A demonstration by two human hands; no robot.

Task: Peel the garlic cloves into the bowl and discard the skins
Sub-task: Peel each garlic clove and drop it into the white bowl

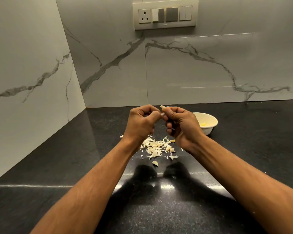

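Two bare forearms reach in from 5 and 7 o'clock over a black speckled countertop (pixel 243 157), its polish mirroring them as dark shadows. Loose garlic skins (pixel 156 147) lie heaped on the counter beneath the wrists: pale, papery, curled flakes, with a few strays toward 6 o'clock, among them what may be a whole clove. Left wrist covers the heap's left edge.

Above the heap, both hands meet, raised off the counter. Right hand (pixel 181 125) pinches a garlic clove (pixel 163 107) between thumb and forefinger; only its cream tip shows, pointing up toward 11 o'clock, long axis near upright. Rest of clove hidden by fingers. Left hand (pixel 142 122) is curled, fingertips at the clove's lower end; whether it grips skin or clove, cannot tell.

Farther, at 2 o'clock from the hands, a cream bowl (pixel 210 119), partly hidden by the right hand, holds something yellowish. Beyond: marble-veined wall, switch panel (pixel 165 14).
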